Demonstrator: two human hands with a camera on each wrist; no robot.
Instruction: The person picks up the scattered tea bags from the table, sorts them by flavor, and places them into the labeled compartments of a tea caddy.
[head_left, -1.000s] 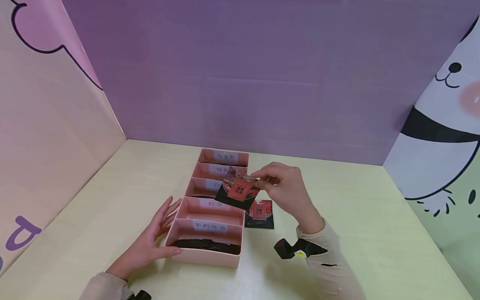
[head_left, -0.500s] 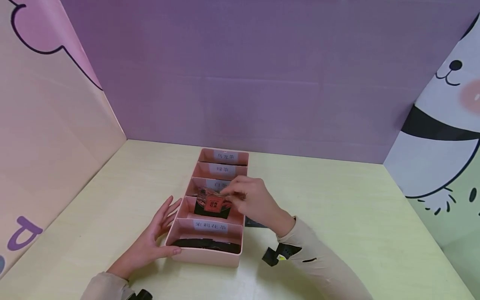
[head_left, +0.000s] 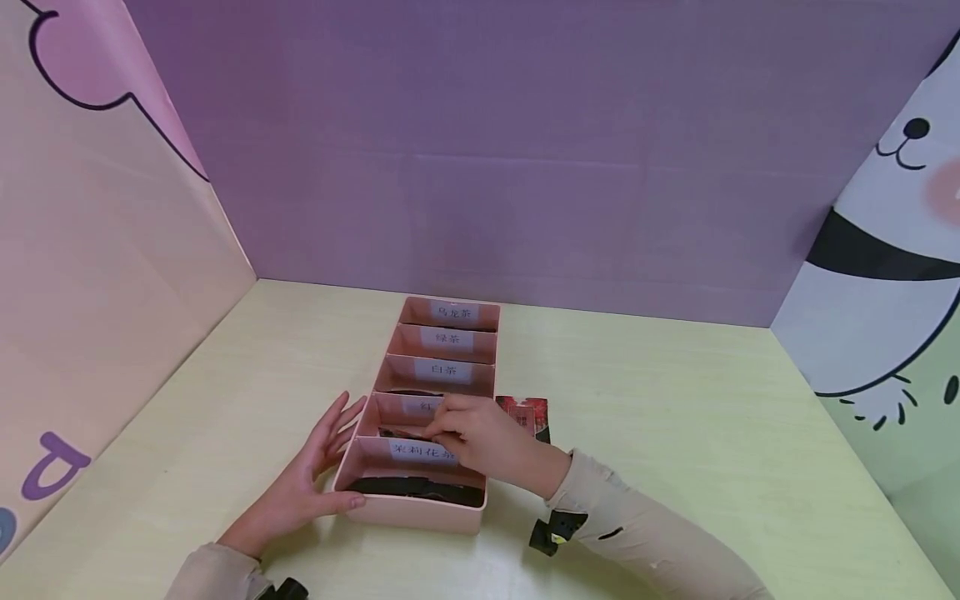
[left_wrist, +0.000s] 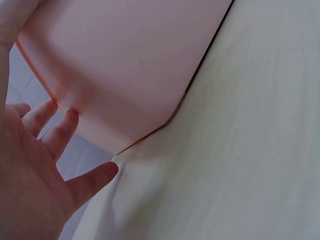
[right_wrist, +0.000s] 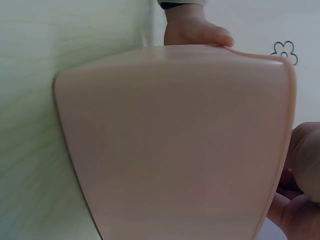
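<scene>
A long pink divided box (head_left: 412,515) stands on the table, with white Chinese labels on its compartments. My right hand (head_left: 483,437) reaches over the box's right side and pinches a dark red-and-black tea packet (head_left: 397,432) at its upper edge. Most of that packet is sunk in the second compartment from the front. My left hand (head_left: 303,479) touches the box's near left corner, thumb at the front rim and fingers spread along the left side. In the right wrist view, the box wall hides much of the right hand (right_wrist: 305,175).
Another red-and-black tea packet (head_left: 531,414) lies on the table (head_left: 712,442) right of the box, partly covered by the right hand. Dark packets (head_left: 416,489) sit in the front compartment. A purple wall (head_left: 525,167) rises behind the table, with printed panels at both sides.
My right hand has carried the tea packet left from above the table packet to the second compartment, then lowered it inside. The left hand and the box stay in place.
</scene>
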